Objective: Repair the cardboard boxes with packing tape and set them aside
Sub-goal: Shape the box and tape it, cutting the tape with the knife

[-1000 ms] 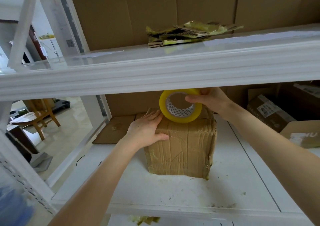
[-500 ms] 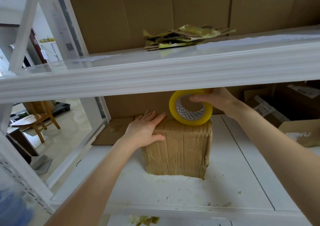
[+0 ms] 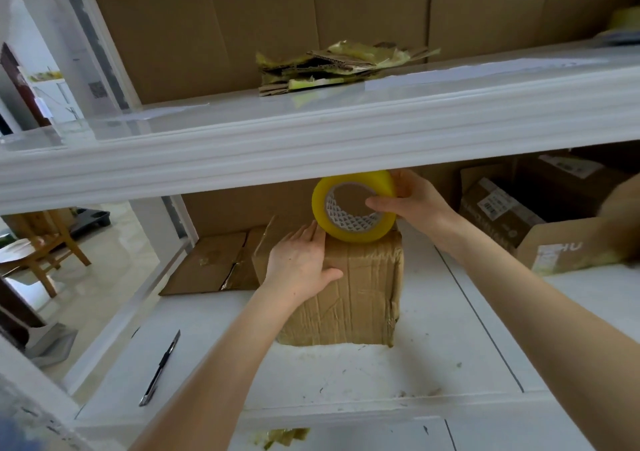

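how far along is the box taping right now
Done: the front of the crumpled box looks glossy, likely taped already. In hand: the left hand presses the box top while the right hand grips the tape roll at its top edge. Left: cutting the tape, with the knife lying unused, then setting the box aside; other boxes sit at right.

Left hand (image 3: pixel 300 263) flat on cardboard box (image 3: pixel 360 295); right hand (image 3: pixel 414 201) grips tape roll (image 3: pixel 353 206) atop it.

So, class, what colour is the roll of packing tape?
Yellow; the tape roll shows best in the head view.
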